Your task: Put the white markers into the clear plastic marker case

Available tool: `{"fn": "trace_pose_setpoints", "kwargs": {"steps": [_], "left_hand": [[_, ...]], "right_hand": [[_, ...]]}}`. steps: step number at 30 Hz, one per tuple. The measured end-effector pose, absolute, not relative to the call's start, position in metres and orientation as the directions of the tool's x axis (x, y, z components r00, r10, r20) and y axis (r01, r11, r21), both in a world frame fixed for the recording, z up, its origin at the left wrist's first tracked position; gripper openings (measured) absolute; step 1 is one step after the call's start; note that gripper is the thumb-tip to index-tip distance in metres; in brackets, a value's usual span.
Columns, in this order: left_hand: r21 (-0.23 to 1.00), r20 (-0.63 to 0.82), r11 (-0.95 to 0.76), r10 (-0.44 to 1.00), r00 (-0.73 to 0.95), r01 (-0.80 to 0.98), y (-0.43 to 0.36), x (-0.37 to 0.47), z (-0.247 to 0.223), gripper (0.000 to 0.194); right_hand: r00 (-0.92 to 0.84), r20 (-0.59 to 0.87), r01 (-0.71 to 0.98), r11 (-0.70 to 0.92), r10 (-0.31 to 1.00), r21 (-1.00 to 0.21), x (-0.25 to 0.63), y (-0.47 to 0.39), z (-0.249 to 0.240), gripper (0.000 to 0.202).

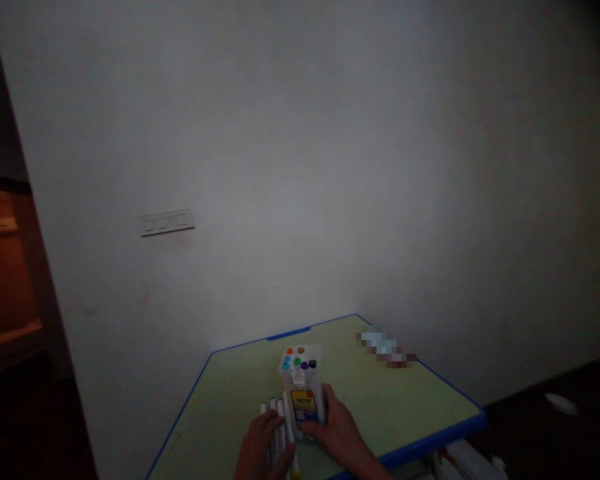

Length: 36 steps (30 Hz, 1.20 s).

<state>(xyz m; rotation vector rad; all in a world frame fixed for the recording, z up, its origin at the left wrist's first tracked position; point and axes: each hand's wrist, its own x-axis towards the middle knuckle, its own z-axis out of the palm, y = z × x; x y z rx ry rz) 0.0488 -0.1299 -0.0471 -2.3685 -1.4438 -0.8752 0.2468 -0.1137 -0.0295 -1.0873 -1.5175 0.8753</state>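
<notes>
My right hand [339, 430] is closed around a clear plastic marker case [300, 380] with a yellow and dark label. Several coloured marker ends, orange, brown, blue, green, purple and black, show at the case's far end. Just left of the case, a row of white markers [281, 427] lies side by side on the table, and my left hand [263, 443] grips them between thumb and fingers. A yellow end shows on the marker nearest the case. My left hand covers the near part of several markers.
The pale green table [395, 407] has a blue edge and stands against a grey wall [290, 167]. A pixelated, unreadable object [384, 345] lies near its right edge. White items [467, 460] show below the front edge. A wall plate [166, 223] is at left.
</notes>
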Motion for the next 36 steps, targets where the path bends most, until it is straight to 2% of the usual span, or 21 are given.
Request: {"fn": "trace_pose_setpoints", "kwargs": {"steps": [4, 7, 11, 14, 20, 26, 30, 36], "left_hand": [[0.039, 0.49, -0.477, 0.775, 0.399, 0.878, -0.124, 0.045, -0.053, 0.046], [0.062, 0.393, -0.463, 0.826, 0.404, 0.884, -0.121, 0.045, -0.054, 0.048], [0.071, 0.355, -0.459, 0.841, 0.407, 0.886, -0.12, 0.048, -0.052, 0.046], [0.057, 0.389, -0.482, 0.817, 0.425, 0.874, -0.12, 0.047, -0.051, 0.039], [0.102, 0.596, -0.586, 0.683, 0.422, 0.804, -0.126, 0.045, -0.052, 0.026], [0.086, 0.642, -0.598, 0.645, 0.414, 0.797, -0.121, 0.041, -0.058, 0.037], [0.155, 0.612, -0.571, 0.696, 0.375, 0.806, -0.123, 0.044, -0.057, 0.035], [0.357, 0.584, -0.523, 0.772, 0.253, 0.774, -0.135, 0.051, -0.045, 0.034]], "right_hand": [[-0.054, 0.318, 0.204, 0.322, 0.947, -0.924, 0.247, -0.115, -0.028, 0.044], [-0.061, 0.318, 0.201, 0.323, 0.946, -0.925, 0.247, -0.117, -0.025, 0.043], [-0.073, 0.318, 0.165, 0.326, 0.945, -0.931, 0.247, -0.117, -0.025, 0.043], [-0.065, 0.322, 0.178, 0.329, 0.944, -0.927, 0.248, -0.115, -0.028, 0.044], [-0.065, 0.324, 0.189, 0.33, 0.944, -0.925, 0.247, -0.113, -0.031, 0.042], [-0.053, 0.322, 0.198, 0.326, 0.945, -0.924, 0.246, -0.11, -0.035, 0.043], [-0.051, 0.334, 0.204, 0.337, 0.941, -0.919, 0.247, -0.11, -0.035, 0.043], [-0.051, 0.328, 0.195, 0.331, 0.943, -0.923, 0.247, -0.112, -0.031, 0.044]]}}
